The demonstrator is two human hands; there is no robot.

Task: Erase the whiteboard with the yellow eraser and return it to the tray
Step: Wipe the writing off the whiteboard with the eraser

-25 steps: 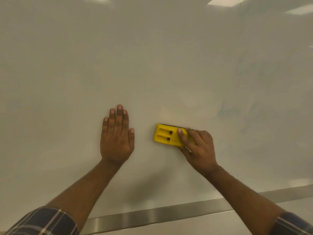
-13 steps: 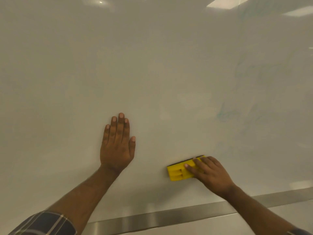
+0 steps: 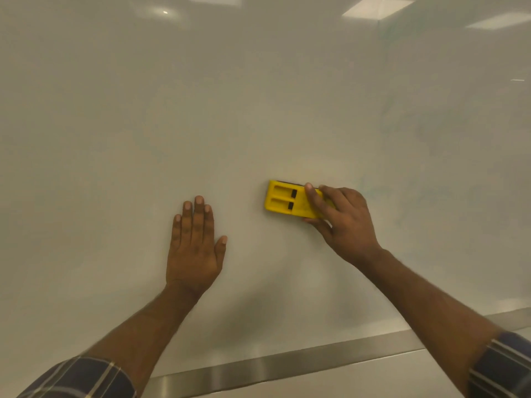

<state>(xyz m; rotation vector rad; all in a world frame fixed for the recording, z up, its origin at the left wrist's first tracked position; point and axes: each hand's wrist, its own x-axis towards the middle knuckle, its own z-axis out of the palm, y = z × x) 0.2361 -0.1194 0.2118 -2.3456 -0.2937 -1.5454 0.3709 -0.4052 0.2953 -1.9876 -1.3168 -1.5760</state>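
Head view: the right hand [image 3: 346, 222] grips the yellow eraser [image 3: 290, 200] flat against the whiteboard [image 3: 258, 96]; the left hand [image 3: 194, 245] rests open, palm down, beside it. Faint marks to the right could be missed, and the loose fingertip hold might let it slip short of the tray [image 3: 287, 366].

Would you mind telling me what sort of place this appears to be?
Probably an office meeting room or classroom: a large wall-mounted whiteboard with a metal tray along its bottom edge, and rectangular ceiling light panels reflected in its glossy surface.

Bare forearms, dark plaid sleeves [image 3: 83, 377] pushed up
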